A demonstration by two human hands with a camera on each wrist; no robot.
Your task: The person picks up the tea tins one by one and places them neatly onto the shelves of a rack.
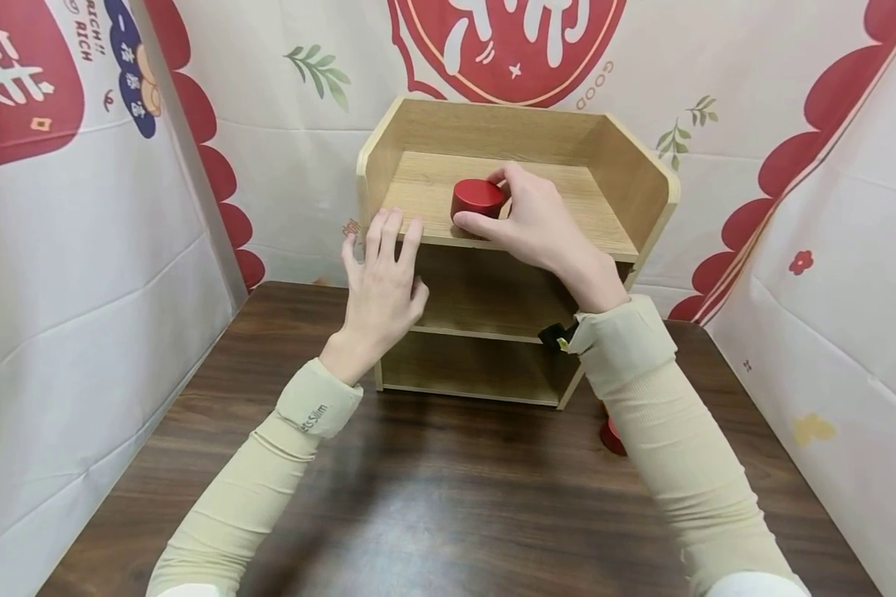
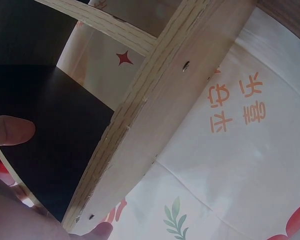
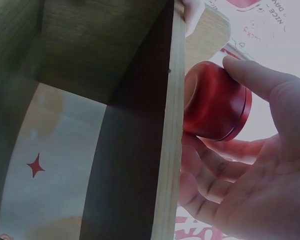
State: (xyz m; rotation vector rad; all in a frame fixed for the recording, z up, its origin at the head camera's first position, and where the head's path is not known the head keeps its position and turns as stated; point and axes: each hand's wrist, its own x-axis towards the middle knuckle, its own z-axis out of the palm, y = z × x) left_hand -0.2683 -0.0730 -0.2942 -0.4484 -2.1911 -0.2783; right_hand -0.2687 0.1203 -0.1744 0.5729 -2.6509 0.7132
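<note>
My right hand (image 1: 541, 217) holds a small round red tin (image 1: 478, 197) between thumb and fingers, at the front of the top shelf of a wooden desk rack (image 1: 493, 167). In the right wrist view, the red tin (image 3: 217, 101) stands by the shelf board's edge, with the thumb on one side and the curled fingers on the other. My left hand (image 1: 381, 290), its fingers spread, rests at the rack's front left corner. The left wrist view shows its thumb (image 2: 12, 131) in front of the dark compartment and a fingertip by the side panel (image 2: 140, 145).
Two lower compartments (image 1: 485, 365) of the rack face me. Another red object (image 1: 612, 437) sits on the dark wooden table (image 1: 418, 506), partly hidden behind my right forearm. Printed cloth (image 1: 269, 182) hangs at the back and both sides.
</note>
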